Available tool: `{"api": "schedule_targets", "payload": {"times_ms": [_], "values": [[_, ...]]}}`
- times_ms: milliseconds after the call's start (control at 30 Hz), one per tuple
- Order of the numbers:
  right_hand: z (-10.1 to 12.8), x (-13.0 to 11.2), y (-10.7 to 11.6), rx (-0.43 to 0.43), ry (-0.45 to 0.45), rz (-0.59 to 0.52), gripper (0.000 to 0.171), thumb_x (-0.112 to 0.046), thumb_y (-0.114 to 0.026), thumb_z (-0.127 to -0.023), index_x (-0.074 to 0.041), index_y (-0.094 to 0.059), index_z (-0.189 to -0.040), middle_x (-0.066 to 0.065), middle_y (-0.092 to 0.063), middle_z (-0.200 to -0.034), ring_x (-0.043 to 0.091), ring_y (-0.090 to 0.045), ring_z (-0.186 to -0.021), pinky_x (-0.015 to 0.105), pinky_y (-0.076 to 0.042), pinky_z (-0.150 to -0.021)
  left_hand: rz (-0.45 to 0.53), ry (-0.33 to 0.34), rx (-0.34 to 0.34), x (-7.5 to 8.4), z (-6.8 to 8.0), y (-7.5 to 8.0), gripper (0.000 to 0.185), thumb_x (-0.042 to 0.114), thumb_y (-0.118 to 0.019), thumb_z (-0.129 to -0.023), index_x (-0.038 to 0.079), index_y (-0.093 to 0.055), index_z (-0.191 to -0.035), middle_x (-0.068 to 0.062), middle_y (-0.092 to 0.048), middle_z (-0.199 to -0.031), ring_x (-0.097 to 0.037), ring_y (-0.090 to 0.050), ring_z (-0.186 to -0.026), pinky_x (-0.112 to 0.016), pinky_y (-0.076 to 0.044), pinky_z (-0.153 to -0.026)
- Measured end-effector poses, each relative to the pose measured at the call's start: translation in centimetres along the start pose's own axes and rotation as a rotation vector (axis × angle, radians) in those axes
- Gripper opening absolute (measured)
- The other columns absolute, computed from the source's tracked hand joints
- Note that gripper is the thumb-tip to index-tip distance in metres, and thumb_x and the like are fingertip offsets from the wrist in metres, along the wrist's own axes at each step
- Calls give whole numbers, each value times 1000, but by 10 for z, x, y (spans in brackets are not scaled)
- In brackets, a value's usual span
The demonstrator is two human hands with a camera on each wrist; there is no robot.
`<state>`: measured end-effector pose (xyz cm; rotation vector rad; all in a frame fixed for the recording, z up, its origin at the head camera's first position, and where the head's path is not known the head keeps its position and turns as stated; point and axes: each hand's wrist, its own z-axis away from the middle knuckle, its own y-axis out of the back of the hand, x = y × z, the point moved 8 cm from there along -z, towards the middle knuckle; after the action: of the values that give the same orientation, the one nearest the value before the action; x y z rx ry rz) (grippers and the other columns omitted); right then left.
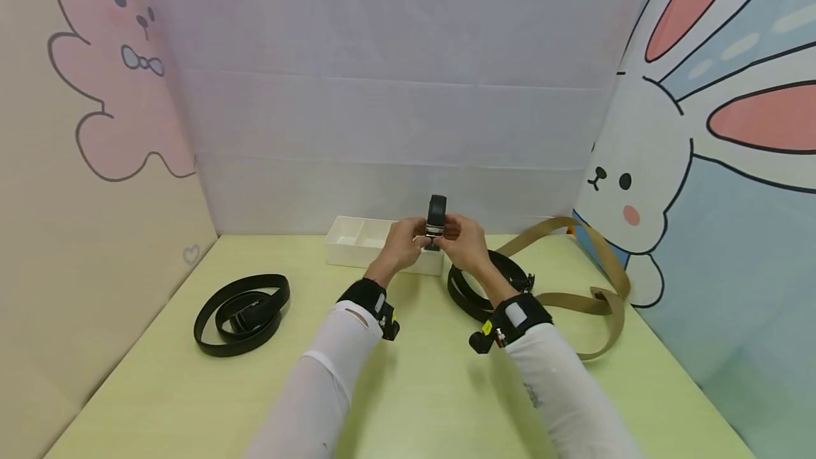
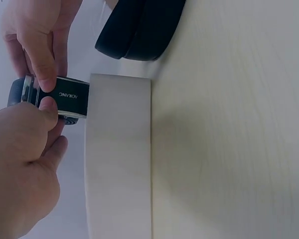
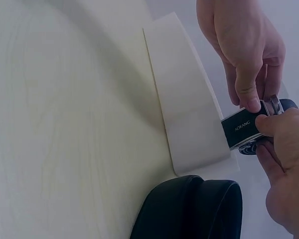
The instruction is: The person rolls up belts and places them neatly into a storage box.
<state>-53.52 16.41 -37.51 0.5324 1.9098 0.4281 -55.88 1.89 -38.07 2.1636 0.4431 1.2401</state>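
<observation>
Both hands, the left hand (image 1: 403,243) and right hand (image 1: 465,243), pinched the rolled belt (image 1: 436,214) above the white tray (image 1: 347,250); a loosened pinch might have let it uncoil.

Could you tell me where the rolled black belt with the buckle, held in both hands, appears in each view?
Head: the rolled belt is at centre, above the white tray, pinched between left hand and right hand.
Left wrist: the belt is at the left edge, beside the tray.
Right wrist: the belt is at the right, beside the tray.
Shared landmark: the white tray.
</observation>
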Motion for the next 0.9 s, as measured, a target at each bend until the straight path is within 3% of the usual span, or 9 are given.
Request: {"api": "schedule_targets", "payload": {"times_ms": [233, 467, 567, 700, 900], "values": [[5, 13, -16, -63, -33, 32, 50, -6, -75, -108, 2, -62, -155, 27, -75, -142, 43, -76, -131, 51, -64, -110, -38, 9, -43, -12, 7, -7, 21, 7, -72, -110, 2, -78, -130, -18, -82, -132, -37, -76, -132, -52, -58, -117], [10, 15, -23, -125, -44, 117, 54, -11, -72, -109, 3, -56, -159, 27, -75, -141, 42, -76, -127, 54, -63, -108, -26, 48, -106, -25, 12, -13, 26, 11, -72, -111, 2, -77, -135, -18, -81, -133, -35, -78, -126, -49, -62, -109], [8, 12, -26, -150, -25, 136, 61, -11, -71, -110, 5, -48, -164, 28, -75, -141, 42, -76, -126, 55, -63, -107, -34, 50, -104, -26, 12, -10, 23, 11, -72, -111, 2, -79, -131, -18, -83, -127, -35, -79, -121, -48, -64, -105], [4, 10, -24, -168, -3, 152, 72, -9, -72, -109, 0, -37, -172, 28, -76, -137, 42, -76, -123, 56, -62, -106, -46, 43, -111, -22, 13, -5, 23, 13, -73, -111, 1, -80, -129, -19, -84, -123, -36, -80, -119, -50, -64, -105], [7, 1, -24, -161, 20, 156, 79, -9, -75, -107, -5, -34, -174, 26, -77, -131, 40, -77, -119, 55, -62, -106, -62, 42, -126, -22, 18, 0, 23, 12, -72, -111, 1, -80, -130, -19, -84, -125, -36, -80, -122, -51, -60, -113]]}}
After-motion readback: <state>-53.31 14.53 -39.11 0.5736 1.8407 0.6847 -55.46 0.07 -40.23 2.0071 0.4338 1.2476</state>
